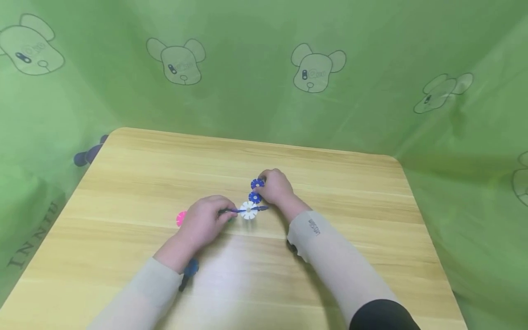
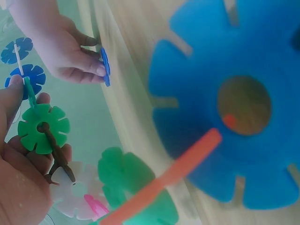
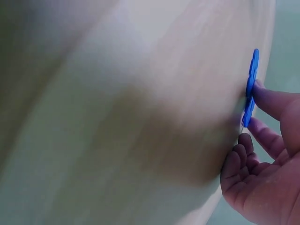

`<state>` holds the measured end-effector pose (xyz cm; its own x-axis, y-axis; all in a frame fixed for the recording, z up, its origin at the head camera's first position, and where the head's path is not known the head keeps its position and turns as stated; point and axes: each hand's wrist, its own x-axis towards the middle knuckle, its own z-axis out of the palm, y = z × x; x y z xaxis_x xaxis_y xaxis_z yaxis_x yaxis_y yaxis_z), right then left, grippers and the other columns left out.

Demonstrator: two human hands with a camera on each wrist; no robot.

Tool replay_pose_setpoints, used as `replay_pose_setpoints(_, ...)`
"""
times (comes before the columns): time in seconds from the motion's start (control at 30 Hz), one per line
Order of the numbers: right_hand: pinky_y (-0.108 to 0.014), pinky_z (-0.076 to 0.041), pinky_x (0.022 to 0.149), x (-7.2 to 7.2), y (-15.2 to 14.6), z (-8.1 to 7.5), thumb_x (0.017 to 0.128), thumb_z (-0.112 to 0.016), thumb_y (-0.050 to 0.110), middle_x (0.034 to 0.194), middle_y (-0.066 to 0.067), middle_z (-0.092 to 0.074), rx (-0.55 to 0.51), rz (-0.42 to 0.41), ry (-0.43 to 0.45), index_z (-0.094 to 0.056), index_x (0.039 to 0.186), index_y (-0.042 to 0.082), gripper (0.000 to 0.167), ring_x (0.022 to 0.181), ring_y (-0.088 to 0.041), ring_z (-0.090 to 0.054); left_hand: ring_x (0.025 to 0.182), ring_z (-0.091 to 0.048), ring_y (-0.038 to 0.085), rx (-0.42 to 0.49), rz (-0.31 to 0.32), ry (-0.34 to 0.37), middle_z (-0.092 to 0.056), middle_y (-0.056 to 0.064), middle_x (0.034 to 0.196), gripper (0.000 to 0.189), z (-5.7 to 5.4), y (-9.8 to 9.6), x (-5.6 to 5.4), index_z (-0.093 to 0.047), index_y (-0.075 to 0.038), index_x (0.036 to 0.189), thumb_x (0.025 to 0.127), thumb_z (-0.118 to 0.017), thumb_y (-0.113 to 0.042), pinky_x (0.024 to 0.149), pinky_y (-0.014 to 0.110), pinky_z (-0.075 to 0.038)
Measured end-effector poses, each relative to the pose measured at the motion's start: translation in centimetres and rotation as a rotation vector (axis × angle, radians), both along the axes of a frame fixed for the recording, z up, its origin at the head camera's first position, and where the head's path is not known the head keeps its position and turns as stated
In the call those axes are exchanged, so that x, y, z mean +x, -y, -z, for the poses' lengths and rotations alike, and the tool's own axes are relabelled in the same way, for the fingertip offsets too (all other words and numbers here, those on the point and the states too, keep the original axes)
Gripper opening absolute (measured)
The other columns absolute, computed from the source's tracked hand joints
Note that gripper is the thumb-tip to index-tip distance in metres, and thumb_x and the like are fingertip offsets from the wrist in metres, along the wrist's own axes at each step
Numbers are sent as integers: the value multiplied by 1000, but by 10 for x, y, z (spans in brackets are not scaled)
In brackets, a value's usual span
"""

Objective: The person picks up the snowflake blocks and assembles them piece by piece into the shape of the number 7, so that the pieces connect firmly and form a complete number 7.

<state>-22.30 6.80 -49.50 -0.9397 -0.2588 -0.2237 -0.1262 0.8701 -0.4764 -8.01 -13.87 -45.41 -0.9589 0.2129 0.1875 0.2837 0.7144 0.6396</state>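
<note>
In the head view my left hand (image 1: pixel 206 220) pinches a chain of slotted plastic discs, with a white disc (image 1: pixel 249 210) between edge-on blue ones at its tip. Closer up, the left wrist view shows the left hand (image 2: pixel 23 187) with a green disc (image 2: pixel 44 129), a brown edge-on disc (image 2: pixel 58 159) and a whitish disc (image 2: pixel 77 190) by its fingers. My right hand (image 1: pixel 278 187) pinches blue slotted discs (image 1: pixel 257 184) between thumb and finger; they appear edge-on (image 3: pixel 252 86) in the right wrist view. They are apart from the chain in the left wrist view.
A pink disc (image 1: pixel 181 218) shows beside the left hand. Below the left wrist are a blue disc (image 1: pixel 191 267) and a dark piece (image 1: pixel 183 282). The wooden table (image 1: pixel 330 183) meets a green curtain (image 1: pixel 247 91) behind it.
</note>
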Motion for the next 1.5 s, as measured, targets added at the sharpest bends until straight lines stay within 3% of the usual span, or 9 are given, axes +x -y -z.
replay_pose_setpoints(0.2,-51,-48,111,4,-13,-2,89,-87,27,127,-15,-67,-58,20,20,-67,130,4,51,119,-34,-62,107,-74,25,-8,-3,16,-78,0,109,5,0,-1,0,-80,-17,100,95,-81,-18,99,47,-58)
replay_pose_setpoints(0.53,-43,-58,94,12,-38,-2,82,-90,9,103,-9,-68,-174,37,44,-69,117,4,41,97,-27,-64,109,-73,26,-12,2,37,-78,-1,110,5,-3,-5,2,-80,-17,101,96,-80,-18,101,48,-57)
replay_pose_setpoints(0.87,-36,-54,75,33,-59,-9,91,-81,7,85,-6,-64,-236,22,73,-73,113,4,23,78,-21,-60,110,-73,27,-17,0,57,-78,0,110,5,-3,-8,2,-80,-17,101,96,-80,-16,101,49,-57)
replay_pose_setpoints(1.03,-36,-56,75,48,-69,-14,94,-79,7,85,-5,-69,-306,29,42,-75,110,4,17,78,-20,-63,110,-72,27,-9,-1,62,-78,-1,110,4,-1,-9,2,-80,-17,101,96,-80,-16,102,49,-57)
replay_pose_setpoints(1.27,-32,-61,73,68,-84,-35,94,-79,6,91,-6,-73,-423,46,4,-76,109,0,17,81,-20,-68,109,-73,27,-17,2,54,-78,-1,109,4,2,-7,3,-80,-17,101,96,-80,-17,101,49,-57)
replay_pose_setpoints(1.5,-40,-66,73,82,-89,-46,93,-76,-2,92,-13,-75,-598,82,116,-72,111,-8,19,77,-22,-73,108,-73,26,-26,5,51,-78,-1,109,4,3,-9,4,-80,-17,101,97,-80,-18,100,49,-57)
